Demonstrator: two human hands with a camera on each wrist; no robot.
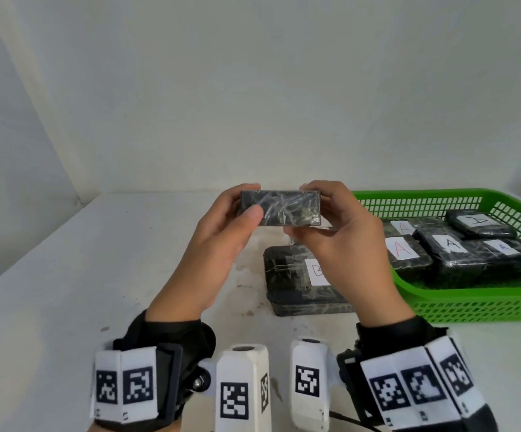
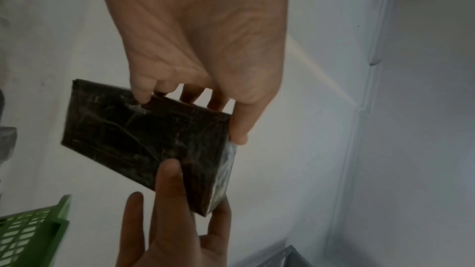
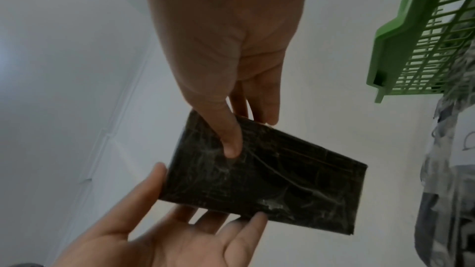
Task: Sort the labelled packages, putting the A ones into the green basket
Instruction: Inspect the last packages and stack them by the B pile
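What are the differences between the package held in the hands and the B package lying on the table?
The held package is up in the air, gripped by the left hand and right hand; the B package lies flat on the table. The held package shows no label; the B package shows a white one. The held package looks smaller. Both are black and wrapped in clear film.

Black package [image 1: 281, 212] wrapped in clear, glossy film, creased and catching light in pale streaks. Same shiny, wrinkled wrap on the B-labelled package [image 1: 296, 282] and on the packages in the basket [image 1: 458, 254]. Labels [image 1: 401, 249] of matt white paper, hand-lettered. Green basket [image 1: 471, 302] of smooth moulded plastic, lattice walls. Table [image 1: 66, 275] matt off-white, scuffed and stained. Wrist bands [image 1: 125, 388] of matt white fabric with printed black markers.
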